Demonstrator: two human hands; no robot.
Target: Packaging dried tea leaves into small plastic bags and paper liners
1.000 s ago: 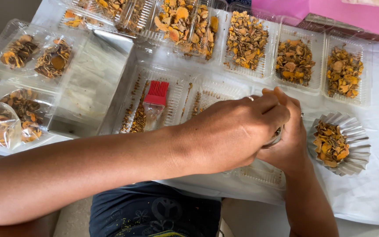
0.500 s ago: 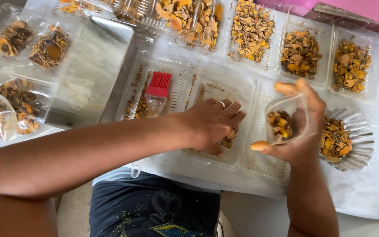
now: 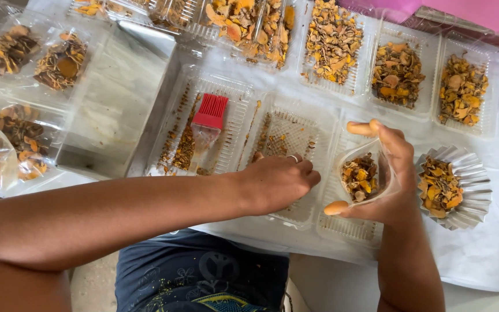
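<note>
Fingers (image 3: 295, 170) of our left hand (image 3: 275, 182) curl down into the nearly bare clear ribbed tray (image 3: 287, 136), seemingly pinching up leftover bits, though we cannot tell what they hold, while our right hand (image 3: 391, 179) grips a small clear cup (image 3: 362, 176) of dried orange-brown pieces just beside a foil cup (image 3: 463, 185). We judge the step as gathering scraps into the cup, which calls for a careful pinch and carry. Around us, a white-covered table (image 3: 492, 254) carries more filled trays and a red silicone brush (image 3: 209, 112).
</note>
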